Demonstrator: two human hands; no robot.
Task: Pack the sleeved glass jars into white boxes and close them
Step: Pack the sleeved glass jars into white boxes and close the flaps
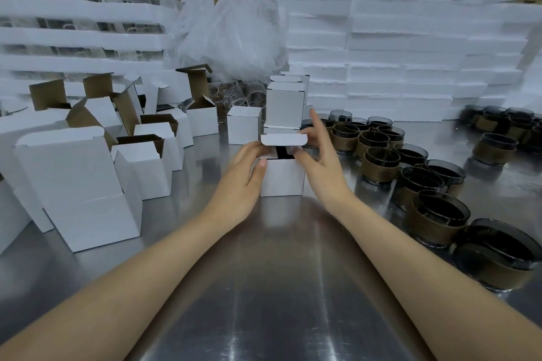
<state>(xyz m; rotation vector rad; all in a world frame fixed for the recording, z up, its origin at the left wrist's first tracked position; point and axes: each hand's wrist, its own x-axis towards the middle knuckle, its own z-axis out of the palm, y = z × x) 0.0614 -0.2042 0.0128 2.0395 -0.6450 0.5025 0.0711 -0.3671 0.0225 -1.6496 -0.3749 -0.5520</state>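
Note:
A small white box (282, 177) stands on the steel table (278, 287) at the centre, its lid flap (283, 139) raised and bent over, with something dark showing inside. My left hand (243, 184) grips the box's left side, thumb on the front face. My right hand (318, 155) touches the lid flap and the box's right top edge with spread fingers. Several dark glass jars with brown sleeves (381, 165) stand to the right.
Open empty white boxes (79, 187) crowd the left side. Closed white boxes (284, 102) are stacked just behind the one I hold. Foam slabs (396, 67), plastic bags (231, 29) and cardboard cartons fill the back. More sleeved jars (498, 255) line the right edge.

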